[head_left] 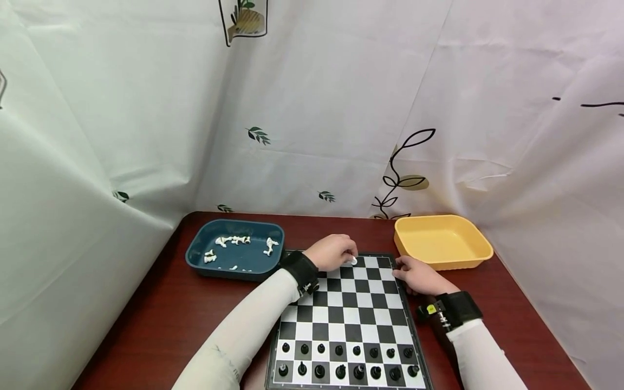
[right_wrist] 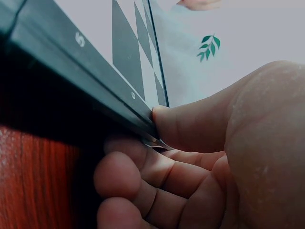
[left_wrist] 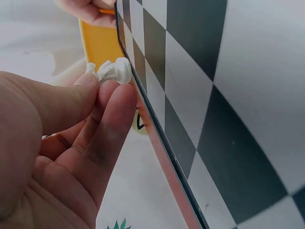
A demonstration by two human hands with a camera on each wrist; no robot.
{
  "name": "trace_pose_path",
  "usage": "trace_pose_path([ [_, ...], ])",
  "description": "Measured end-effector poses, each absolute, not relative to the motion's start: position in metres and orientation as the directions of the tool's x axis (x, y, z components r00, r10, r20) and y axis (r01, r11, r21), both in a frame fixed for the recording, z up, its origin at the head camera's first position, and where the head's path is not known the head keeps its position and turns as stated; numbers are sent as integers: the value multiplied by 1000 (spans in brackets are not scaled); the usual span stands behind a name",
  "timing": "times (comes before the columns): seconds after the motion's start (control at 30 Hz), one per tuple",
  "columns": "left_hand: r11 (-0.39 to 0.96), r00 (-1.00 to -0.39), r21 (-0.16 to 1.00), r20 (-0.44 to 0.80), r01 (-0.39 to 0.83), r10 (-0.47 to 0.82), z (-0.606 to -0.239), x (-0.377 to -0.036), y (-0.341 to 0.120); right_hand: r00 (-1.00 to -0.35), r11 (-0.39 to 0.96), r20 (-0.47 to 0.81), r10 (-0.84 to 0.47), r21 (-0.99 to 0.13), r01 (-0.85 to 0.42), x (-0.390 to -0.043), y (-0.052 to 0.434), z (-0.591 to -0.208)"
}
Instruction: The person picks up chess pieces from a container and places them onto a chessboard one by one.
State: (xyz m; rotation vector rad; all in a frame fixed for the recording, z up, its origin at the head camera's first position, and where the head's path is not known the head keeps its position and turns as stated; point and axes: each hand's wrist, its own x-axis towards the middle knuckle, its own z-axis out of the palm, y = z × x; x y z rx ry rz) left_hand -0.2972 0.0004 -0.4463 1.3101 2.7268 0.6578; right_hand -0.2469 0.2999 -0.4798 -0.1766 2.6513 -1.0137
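Observation:
My left hand is over the far edge of the black-and-white chessboard. Between its thumb and fingertips it pinches a white chess piece, whose rounded base points toward the board surface in the left wrist view. My right hand holds the board's right edge near the far corner. Its thumb lies against the top of the rim, and the other fingers curl at the side and underneath. Two rows of black chess pieces stand on the near squares.
A dark blue tray at the back left has several white chess pieces lying in it. The yellow tray stands at the back right, just beyond my right hand. White patterned cloth hangs behind the reddish-brown table.

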Motion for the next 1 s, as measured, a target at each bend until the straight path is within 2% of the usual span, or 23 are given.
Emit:
trace_pose_path([
  [0.37,534,-605,358,120,766,787,-449,-310,23,-948,743,-240,-209,-669,5,-250,302,-483],
  [1.0,540,-596,332,91,773,798,-454,-314,47,-951,745,-238,-198,-667,11,-247,298,-480],
])
